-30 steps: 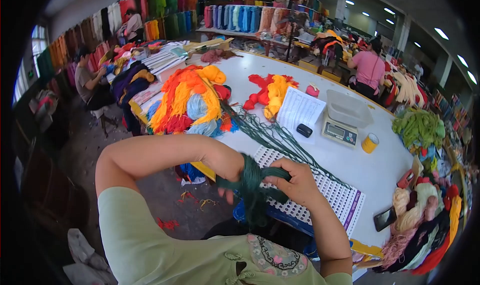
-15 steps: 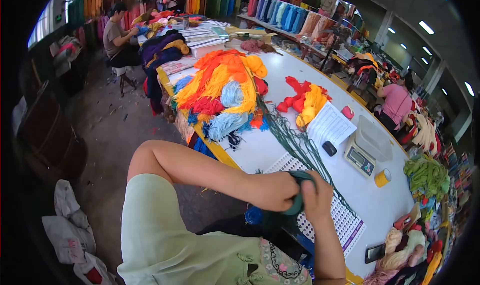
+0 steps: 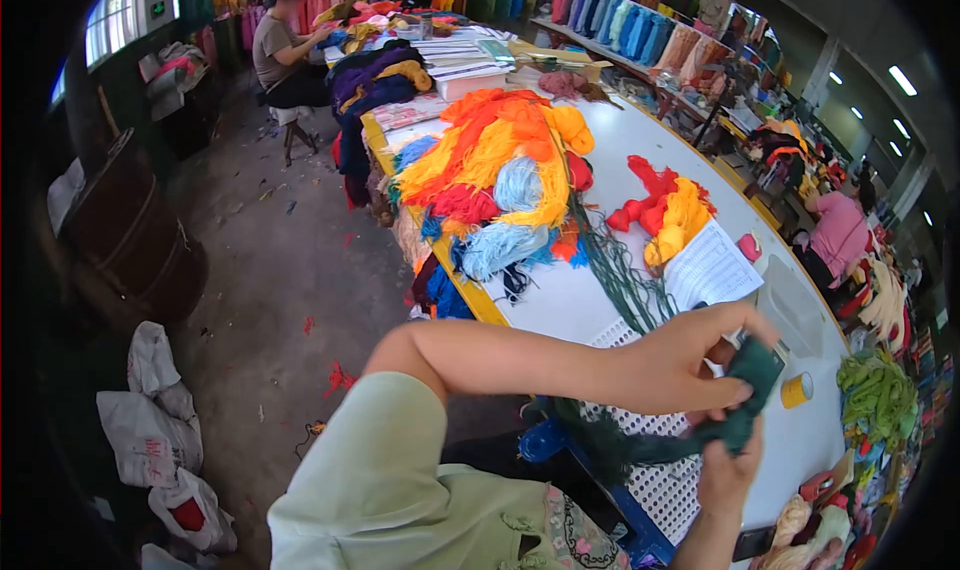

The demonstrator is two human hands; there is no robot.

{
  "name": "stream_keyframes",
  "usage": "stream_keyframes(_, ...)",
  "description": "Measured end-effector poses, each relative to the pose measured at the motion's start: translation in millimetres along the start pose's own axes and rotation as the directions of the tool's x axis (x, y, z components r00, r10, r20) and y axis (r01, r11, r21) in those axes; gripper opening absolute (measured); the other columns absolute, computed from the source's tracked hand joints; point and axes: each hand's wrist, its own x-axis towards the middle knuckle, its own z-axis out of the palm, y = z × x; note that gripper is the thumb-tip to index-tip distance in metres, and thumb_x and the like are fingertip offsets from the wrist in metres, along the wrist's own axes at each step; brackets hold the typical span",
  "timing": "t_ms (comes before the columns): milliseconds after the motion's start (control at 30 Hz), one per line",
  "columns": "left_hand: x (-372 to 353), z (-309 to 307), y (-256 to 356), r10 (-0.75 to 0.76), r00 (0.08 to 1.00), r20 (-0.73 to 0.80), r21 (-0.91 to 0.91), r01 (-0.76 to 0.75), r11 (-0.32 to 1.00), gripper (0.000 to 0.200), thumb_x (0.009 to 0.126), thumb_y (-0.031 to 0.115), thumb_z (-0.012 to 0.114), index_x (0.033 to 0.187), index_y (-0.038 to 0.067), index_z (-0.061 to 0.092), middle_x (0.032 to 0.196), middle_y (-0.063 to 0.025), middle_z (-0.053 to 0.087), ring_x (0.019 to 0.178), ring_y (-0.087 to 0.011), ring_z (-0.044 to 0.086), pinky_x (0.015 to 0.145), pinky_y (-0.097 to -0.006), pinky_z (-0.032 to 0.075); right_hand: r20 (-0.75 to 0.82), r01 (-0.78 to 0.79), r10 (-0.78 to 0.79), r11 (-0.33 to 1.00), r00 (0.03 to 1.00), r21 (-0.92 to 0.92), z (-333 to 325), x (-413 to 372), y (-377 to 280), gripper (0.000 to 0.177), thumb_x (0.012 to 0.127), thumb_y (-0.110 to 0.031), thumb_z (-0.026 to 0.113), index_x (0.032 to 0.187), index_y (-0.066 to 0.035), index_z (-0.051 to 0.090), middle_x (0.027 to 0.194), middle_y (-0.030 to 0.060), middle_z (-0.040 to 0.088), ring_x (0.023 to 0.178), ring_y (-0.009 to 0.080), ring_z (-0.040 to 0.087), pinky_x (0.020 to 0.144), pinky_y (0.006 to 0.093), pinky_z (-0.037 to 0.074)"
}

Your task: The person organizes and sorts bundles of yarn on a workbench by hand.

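Dark green yarn (image 3: pixel 752 380), gathered into a thick bundle, is between my two hands at the right part of the table. My left hand (image 3: pixel 705 355) reaches across from the left and closes its fingers on the upper part of the bundle. Lower down, my right hand (image 3: pixel 728 475) grips the same yarn from below. A loose length of it trails left from my hands over the white perforated sheet (image 3: pixel 668 505). More dark green strands (image 3: pixel 625 270) lie along the table beyond my left forearm.
Orange, red and pale blue yarn (image 3: pixel 500 170) is heaped at the table's left edge. Red and yellow skeins (image 3: pixel 680 215), a written sheet (image 3: pixel 712 268), a scale (image 3: pixel 790 310) and a yellow spool (image 3: pixel 797 390) lie beyond my hands. Two seated people work farther off.
Both hands have moved right and somewhat apart, carrying the green yarn. Its coil now shows as a bundle with a trailing length. The view has swung left.
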Motion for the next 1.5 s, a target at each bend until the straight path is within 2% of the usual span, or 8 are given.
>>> stream_keyframes(100, 15.3, -15.5, -41.3, 0.071, 0.991, -0.11, -0.122, -0.085, 0.989, 0.05, 0.093, 0.01, 0.058, 0.137, 0.007, 0.034, 0.13, -0.0094, 0.048, 0.094, -0.0129, 0.062, 0.065, -0.0254, 0.054, -0.108, 0.085, -0.074, 0.991, 0.991, 0.101, -68.3, 19.1, -23.8, 0.068, 0.088, -0.034, 0.067, 0.14, -0.002, 0.037, 0.11, 0.0072, 0.059, 0.092, 0.0157, 0.059, 0.08, 0.0314, 0.049)
stream_keyframes(200, 1.6, -50.1, -106.3, -0.398, 0.913, -0.093, -0.011, 0.399, 0.917, 0.034, 0.095, 0.015, 0.057, 0.126, 0.004, 0.05, 0.117, -0.0093, 0.06, 0.097, -0.0137, 0.063, 0.075, -0.0278, 0.054, -0.263, 0.152, -0.075, 0.945, 0.962, 0.289, -167.9, 51.4, -61.5, 0.045, 0.099, -0.024, 0.05, 0.139, -0.003, 0.043, 0.133, 0.0074, 0.054, 0.108, 0.0146, 0.057, 0.093, 0.0318, 0.043)
stream_keyframes(500, -49.5, -72.3, -189.9, -0.348, 0.927, -0.137, 0.615, 0.355, 0.704, 0.029, 0.087, 0.007, 0.063, 0.116, 0.005, 0.064, 0.107, -0.0128, 0.068, 0.094, -0.0199, 0.066, 0.082, -0.0309, 0.052, -0.665, 0.066, -0.408, 0.877, 0.625, -0.476, -334.4, 135.4, -129.6, 0.034, 0.082, -0.011, 0.069, 0.113, -0.008, 0.056, 0.099, 0.0028, 0.063, 0.09, 0.0166, 0.059, 0.08, 0.0301, 0.044)
stream_keyframes(700, -52.1, -64.8, -211.7, -0.233, 0.97, -0.065, 0.662, 0.217, 0.717, 0.025, 0.082, 0.005, 0.066, 0.107, 0.003, 0.064, 0.099, -0.0161, 0.066, 0.089, -0.032, 0.064, 0.076, -0.0388, 0.051, -0.475, -0.38, -0.45, 0.289, 0.756, -0.879, -426.3, 78.5, 0.9, 0.063, 0.066, -0.021, 0.082, 0.12, -0.009, 0.052, 0.113, 0.0105, 0.059, 0.102, 0.0291, 0.056, 0.087, 0.0381, 0.046)
stream_keyframes(733, -52.8, -65.1, -215.3, -0.165, 0.986, -0.029, 0.693, 0.138, 0.707, 0.025, 0.082, 0.004, 0.067, 0.106, 0.003, 0.064, 0.1, -0.0158, 0.066, 0.091, -0.0329, 0.063, 0.078, -0.0401, 0.051, -0.55, -0.655, -0.374, -0.273, 0.747, -0.704, -408.4, 55.7, 40.7, 0.086, 0.061, -0.028, 0.087, 0.132, -0.015, 0.041, 0.133, 0.014, 0.047, 0.119, 0.0377, 0.047, 0.094, 0.0499, 0.043)
stream_keyframes(1033, -61.4, -72.4, -222.8, -0.035, 0.987, 0.154, 0.75, -0.094, 0.655, 0.028, 0.082, -0.001, 0.06, 0.109, 0.002, 0.061, 0.109, -0.0179, 0.064, 0.106, -0.0375, 0.058, 0.091, -0.0436, 0.046, -0.702, -0.736, -0.302, 0.002, 0.645, -0.677, -183.1, -173.7, 101.6, 0.067, 0.073, -0.01, 0.074, 0.133, -0.012, 0.044, 0.142, 0.0152, 0.038, 0.131, 0.0358, 0.035, 0.101, 0.0533, 0.031)
stream_keyframes(1300, -78.6, -74.0, -229.3, -0.119, 0.95, 0.29, 0.734, -0.141, 0.664, 0.03, 0.095, 0.005, 0.048, 0.121, -0.006, 0.057, 0.122, -0.0216, 0.059, 0.115, -0.0366, 0.055, 0.099, -0.0414, 0.041, -0.992, -0.975, -0.083, -0.195, -0.096, 0.111, 23.2, -425.8, 92.9, 0.057, 0.08, -0.02, 0.067, 0.132, -0.013, 0.046, 0.131, 0.0131, 0.047, 0.126, 0.0319, 0.042, 0.103, 0.0501, 0.031)
stream_keyframes(1500, -51.3, -3.6, -179.0, -0.282, 0.867, 0.41, 0.767, -0.161, 0.622, 0.048, 0.094, 0.023, 0.056, 0.134, -0.003, 0.049, 0.133, -0.0212, 0.053, 0.12, -0.0312, 0.053, 0.095, -0.0391, 0.045, -0.519, -0.575, 0.263, -0.226, -0.813, 0.786, 242.4, -635.8, 158.7, 0.066, 0.076, -0.029, 0.074, 0.131, -0.009, 0.042, 0.138, 0.0208, 0.041, 0.125, 0.041, 0.048, 0.1, 0.0502, 0.044)
